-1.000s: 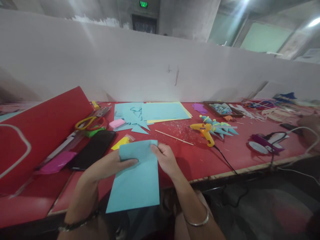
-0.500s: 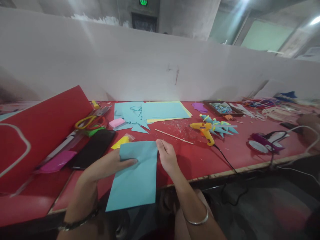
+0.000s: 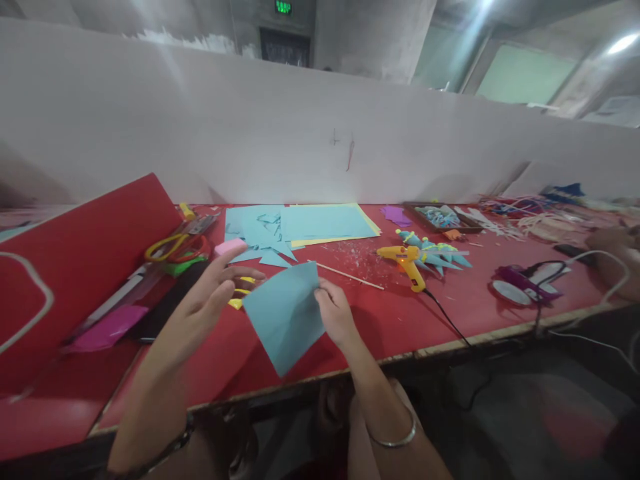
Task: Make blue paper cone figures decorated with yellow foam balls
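Observation:
A light blue paper sheet [image 3: 286, 317] hangs tilted over the red table [image 3: 380, 327] near its front edge. My right hand [image 3: 334, 308] pinches the sheet at its right side. To the left of the paper, my left hand [image 3: 213, 293] is raised with its fingers spread, holding nothing. Behind those fingers lies a yellow piece [image 3: 237, 302], partly hidden. A pink block [image 3: 231, 247] rests just beyond the left fingertips. Farther back are blue paper sheets [image 3: 325, 222] and cut blue scraps [image 3: 267, 233]. A thin wooden stick [image 3: 350, 275] lies beyond my right hand.
An orange glue gun [image 3: 411, 267] with a black cord lies right of centre, beside blue paper cones [image 3: 440, 253]. Scissors [image 3: 173, 247], a black phone [image 3: 165, 307] and a red board [image 3: 90, 267] are at left. A tray [image 3: 445, 218] stands at the back right.
My left hand has let go of the blue sheet and moved up and left, its fingers opening. The sheet has risen and turned in my right hand.

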`<state>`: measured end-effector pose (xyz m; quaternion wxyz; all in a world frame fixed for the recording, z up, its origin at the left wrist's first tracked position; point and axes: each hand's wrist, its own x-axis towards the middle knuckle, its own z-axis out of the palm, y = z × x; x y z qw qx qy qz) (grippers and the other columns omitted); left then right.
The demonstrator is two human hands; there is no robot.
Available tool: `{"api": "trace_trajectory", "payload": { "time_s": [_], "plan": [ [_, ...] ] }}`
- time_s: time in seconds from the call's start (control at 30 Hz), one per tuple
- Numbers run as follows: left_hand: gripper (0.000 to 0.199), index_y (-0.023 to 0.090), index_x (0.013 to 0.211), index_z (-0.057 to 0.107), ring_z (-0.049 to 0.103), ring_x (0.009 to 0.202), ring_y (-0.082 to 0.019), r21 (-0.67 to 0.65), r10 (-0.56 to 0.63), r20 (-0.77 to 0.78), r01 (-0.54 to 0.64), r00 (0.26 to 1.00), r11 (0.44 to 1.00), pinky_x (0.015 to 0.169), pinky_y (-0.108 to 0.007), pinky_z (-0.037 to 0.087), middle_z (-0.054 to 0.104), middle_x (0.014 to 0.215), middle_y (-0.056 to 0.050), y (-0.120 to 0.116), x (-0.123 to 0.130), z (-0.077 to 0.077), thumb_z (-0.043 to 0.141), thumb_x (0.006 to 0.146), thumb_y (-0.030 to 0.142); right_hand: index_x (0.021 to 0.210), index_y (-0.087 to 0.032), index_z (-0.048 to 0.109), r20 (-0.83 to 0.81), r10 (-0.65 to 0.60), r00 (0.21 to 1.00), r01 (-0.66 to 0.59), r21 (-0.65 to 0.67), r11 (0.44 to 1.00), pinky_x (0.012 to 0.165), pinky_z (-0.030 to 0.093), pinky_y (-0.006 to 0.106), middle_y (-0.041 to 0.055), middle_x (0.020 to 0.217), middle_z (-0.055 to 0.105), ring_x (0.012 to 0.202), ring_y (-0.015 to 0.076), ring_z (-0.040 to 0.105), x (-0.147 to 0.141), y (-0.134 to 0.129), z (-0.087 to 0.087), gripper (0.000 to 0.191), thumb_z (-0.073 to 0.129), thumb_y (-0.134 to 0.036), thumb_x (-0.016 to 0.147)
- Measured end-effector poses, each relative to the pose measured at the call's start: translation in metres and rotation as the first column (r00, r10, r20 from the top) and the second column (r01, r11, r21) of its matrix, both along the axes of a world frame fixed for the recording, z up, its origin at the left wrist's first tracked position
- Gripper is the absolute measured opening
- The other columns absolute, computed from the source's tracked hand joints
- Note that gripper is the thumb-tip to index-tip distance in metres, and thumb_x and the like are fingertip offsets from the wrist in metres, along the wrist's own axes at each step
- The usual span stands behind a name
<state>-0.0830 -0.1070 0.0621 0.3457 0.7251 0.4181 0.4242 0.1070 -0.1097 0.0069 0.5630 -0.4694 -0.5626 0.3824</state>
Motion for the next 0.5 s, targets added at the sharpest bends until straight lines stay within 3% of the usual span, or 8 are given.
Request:
{"api": "trace_trajectory", "payload": {
  "time_s": [0.07,0.13,0.27,0.37,0.5],
  "plan": [
    [0.048,0.023,0.122,0.042,0.059,0.085,-0.021,-0.003,-0.042,-0.066,0.042,0.997,0.999,0.074,-0.03,0.047,0.063,0.097,-0.006,-0.007,0.004,0.009,0.035,0.082,0.048,0.051,-0.019,0.037,0.114,0.02,0.993,-0.025,0.044,0.999,0.046,0.024,0.021,-0.0048,0.049,0.03,0.047,0.0092,0.032,-0.003,-0.003,0.002,0.016,0.034,-0.02,0.067],
    [0.04,0.022,0.103,0.057,0.059,0.078,-0.02,-0.022,-0.058,-0.287,0.054,0.956,0.998,0.069,-0.027,0.046,0.065,0.088,-0.003,-0.013,0.009,0.015,0.041,0.078,0.049,0.048,-0.019,0.032,0.273,0.043,0.961,-0.069,0.085,0.994,0.045,0.02,0.022,-0.0055,0.046,0.025,0.044,0.0083,0.028,-0.008,-0.007,0.005,0.018,0.036,-0.017,0.065],
    [0.035,0.02,0.08,0.063,0.057,0.066,-0.017,-0.029,-0.013,-0.642,-0.008,0.767,1.0,0.054,-0.023,0.038,0.065,0.072,-0.001,-0.015,0.022,0.016,0.044,0.076,0.049,0.059,-0.019,0.049,0.471,0.057,0.88,-0.131,0.127,0.983,0.051,0.027,0.02,-0.0047,0.05,0.04,0.049,0.0089,0.037,-0.017,-0.012,0.009,0.009,0.043,-0.018,0.065],
    [0.04,0.019,0.067,0.061,0.054,0.059,-0.015,-0.009,0.01,-0.708,-0.023,0.706,1.0,0.051,-0.022,0.034,0.062,0.063,-0.001,-0.012,0.029,0.014,0.033,0.081,0.044,0.07,-0.019,0.055,0.465,0.002,0.885,-0.094,0.175,0.98,0.056,0.033,0.02,-0.0021,0.059,0.052,0.055,0.0106,0.046,-0.019,-0.012,0.01,0.013,0.042,-0.019,0.068],
    [0.044,0.019,0.058,0.054,0.048,0.051,-0.013,0.055,0.073,-0.73,-0.047,0.679,0.997,0.047,-0.022,0.028,0.056,0.054,0.0,-0.011,0.032,0.012,0.03,0.081,0.048,0.062,-0.02,0.054,0.428,-0.049,0.903,-0.06,0.238,0.97,0.057,0.035,0.02,-0.0019,0.057,0.053,0.055,0.0109,0.048,-0.019,-0.01,0.01,0.012,0.043,-0.019,0.068]
  ]
}}
